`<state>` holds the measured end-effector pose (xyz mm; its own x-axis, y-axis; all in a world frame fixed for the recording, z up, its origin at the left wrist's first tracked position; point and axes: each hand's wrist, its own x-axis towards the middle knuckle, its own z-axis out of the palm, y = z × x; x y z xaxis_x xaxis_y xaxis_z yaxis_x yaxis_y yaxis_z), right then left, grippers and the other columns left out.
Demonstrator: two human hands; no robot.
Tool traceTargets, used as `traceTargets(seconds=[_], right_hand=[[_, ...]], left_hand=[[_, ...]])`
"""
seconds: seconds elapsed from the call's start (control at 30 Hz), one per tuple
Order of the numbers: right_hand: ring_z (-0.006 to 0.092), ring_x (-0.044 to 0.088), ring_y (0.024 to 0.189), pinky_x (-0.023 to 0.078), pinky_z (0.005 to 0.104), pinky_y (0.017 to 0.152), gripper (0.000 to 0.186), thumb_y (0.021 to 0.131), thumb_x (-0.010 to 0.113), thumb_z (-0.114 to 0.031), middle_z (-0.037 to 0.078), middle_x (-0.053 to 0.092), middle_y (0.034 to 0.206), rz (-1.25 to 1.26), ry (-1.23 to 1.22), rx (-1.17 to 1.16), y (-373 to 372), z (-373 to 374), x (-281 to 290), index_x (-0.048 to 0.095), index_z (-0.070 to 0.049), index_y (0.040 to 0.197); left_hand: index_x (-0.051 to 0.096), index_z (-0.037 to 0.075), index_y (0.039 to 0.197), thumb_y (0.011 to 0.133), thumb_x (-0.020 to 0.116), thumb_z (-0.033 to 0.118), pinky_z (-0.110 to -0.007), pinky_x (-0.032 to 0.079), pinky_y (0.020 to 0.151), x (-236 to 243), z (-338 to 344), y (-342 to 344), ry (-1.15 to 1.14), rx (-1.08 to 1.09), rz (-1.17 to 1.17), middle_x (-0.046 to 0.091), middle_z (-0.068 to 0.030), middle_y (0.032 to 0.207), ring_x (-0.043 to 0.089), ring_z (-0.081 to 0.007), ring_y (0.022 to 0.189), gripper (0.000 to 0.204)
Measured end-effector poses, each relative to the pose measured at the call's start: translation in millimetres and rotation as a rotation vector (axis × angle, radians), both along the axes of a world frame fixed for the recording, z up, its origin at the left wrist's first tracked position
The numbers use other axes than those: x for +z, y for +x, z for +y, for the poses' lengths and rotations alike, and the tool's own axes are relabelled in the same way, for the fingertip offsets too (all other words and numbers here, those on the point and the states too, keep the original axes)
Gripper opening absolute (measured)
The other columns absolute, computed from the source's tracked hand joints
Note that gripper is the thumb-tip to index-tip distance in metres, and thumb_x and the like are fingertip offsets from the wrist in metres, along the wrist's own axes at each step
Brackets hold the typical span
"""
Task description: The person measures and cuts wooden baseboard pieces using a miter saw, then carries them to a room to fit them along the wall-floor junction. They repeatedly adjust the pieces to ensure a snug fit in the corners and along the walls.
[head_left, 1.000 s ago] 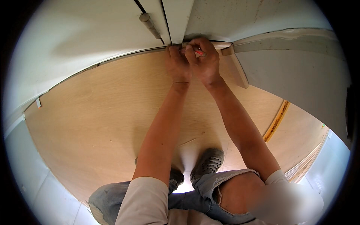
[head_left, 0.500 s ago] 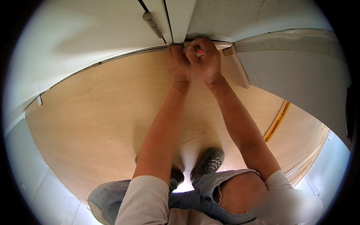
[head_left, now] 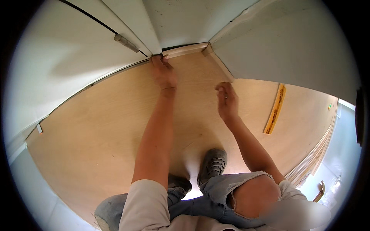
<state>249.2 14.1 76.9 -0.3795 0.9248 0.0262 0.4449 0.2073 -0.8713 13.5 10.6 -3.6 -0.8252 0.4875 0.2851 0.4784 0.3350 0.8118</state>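
Panel (head_left: 96,119) underfoot; wall strip (head_left: 187,50) runs rightward from our nearer left hand (head_left: 163,72); right hand (head_left: 228,101) off it; can't tell either grip.

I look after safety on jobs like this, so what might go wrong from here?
The left hand has its fingertips at the end of the pale wooden strip by the wall; if that strip shifted, they might get pinched or splintered.

The yellow bar lies on the wooden board to the right of the right hand, so it could perhaps be knocked or stepped on.
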Motion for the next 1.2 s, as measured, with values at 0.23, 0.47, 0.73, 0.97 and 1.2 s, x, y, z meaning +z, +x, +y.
traceTargets(seconds=[0.23, 0.47, 0.73, 0.97, 1.2], right_hand=[[0.0307, 0.064, 0.069, 0.051, 0.0398, 0.061, 0.008, 0.098, 0.060, -0.011, 0.013, 0.067, 0.083, -0.358, 0.218, -0.042, 61.8, -10.4, 4.3, 0.062, -0.005, 0.104], [0.0323, 0.067, 0.073, 0.053, 0.0416, 0.064, 0.011, 0.095, 0.064, -0.012, 0.014, 0.068, 0.086, -0.468, 0.083, 0.037, 107.9, -72.5, -0.3, 0.063, -0.007, 0.105], [0.0268, 0.069, 0.073, 0.054, 0.0373, 0.065, 0.016, 0.099, 0.061, -0.022, 0.014, 0.069, 0.087, -0.622, -0.413, -0.039, 197.6, -136.2, 115.3, 0.066, -0.008, 0.104], [0.0147, 0.066, 0.088, 0.054, 0.0312, 0.083, 0.021, 0.097, 0.064, -0.018, 0.004, 0.070, 0.094, 0.099, -1.382, -0.116, 236.7, -180.4, 280.4, 0.070, 0.001, 0.105], [0.0105, 0.058, 0.068, 0.048, 0.0279, 0.062, 0.032, 0.102, 0.058, -0.029, 0.006, 0.074, 0.089, -0.488, -1.236, 0.071, 269.0, -228.9, 461.7, 0.075, -0.002, 0.100]], left_hand=[[0.054, -0.002, 0.103, 0.098, 0.063, 0.012, -0.044, 0.046, 0.080, 6.0, -2.9, -2.9, 0.055, -0.027, 0.033, 0.056, -0.0179, 0.098, 0.055, -0.0354, 0.089, 0.018], [0.056, 0.000, 0.098, 0.086, 0.079, 0.017, -0.040, 0.047, 0.078, 17.9, -1.9, -3.3, -0.049, 0.000, -0.123, 0.057, -0.0131, 0.097, 0.055, -0.0297, 0.087, 0.031], [0.059, 0.003, 0.094, 0.086, 0.077, 0.012, -0.042, 0.050, 0.074, 91.2, -125.3, -46.5, -0.246, 0.002, -0.088, 0.063, -0.0115, 0.086, 0.062, -0.0329, 0.078, 0.021], [0.058, 0.003, 0.090, 0.087, 0.077, 0.019, -0.049, 0.050, 0.074, 250.3, -282.3, -23.4, -0.757, 0.027, -0.220, 0.066, -0.0179, 0.082, 0.065, -0.0391, 0.082, 0.025], [0.060, 0.004, 0.089, 0.087, 0.076, 0.019, -0.047, 0.051, 0.070, 443.1, -436.3, 97.4, -0.770, -0.067, -0.442, 0.067, -0.0171, 0.080, 0.065, -0.0374, 0.077, 0.022]])
